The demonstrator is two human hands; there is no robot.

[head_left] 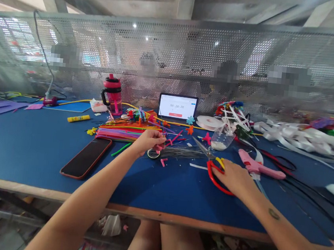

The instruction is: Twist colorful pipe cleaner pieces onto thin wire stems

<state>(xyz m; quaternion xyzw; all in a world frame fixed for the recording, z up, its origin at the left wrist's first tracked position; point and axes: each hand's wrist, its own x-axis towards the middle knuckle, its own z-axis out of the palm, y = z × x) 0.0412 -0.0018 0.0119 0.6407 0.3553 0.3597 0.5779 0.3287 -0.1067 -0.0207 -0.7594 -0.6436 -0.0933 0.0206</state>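
My left hand (152,142) is closed in a pinch at the middle of the table, with bits of pink pipe cleaner (170,142) showing at its fingertips. My right hand (234,179) grips scissors (215,177) with red and yellow handles, low over the table, blades pointing up and left towards my left hand. Just beyond my left hand lies a bundle of coloured pipe cleaners (118,132). Thin dark wires (186,153) lie between the hands. A roll of tape (153,154) sits under my left hand, and a small pink piece (163,162) rests nearby.
A phone (87,158) and yellow glue stick (78,118) lie left. Behind stand a pink bottle (114,95) and a tablet (177,107) showing a timer. On the right are a pink glue gun (259,166), a plastic cup (222,140) and white ribbon (308,142).
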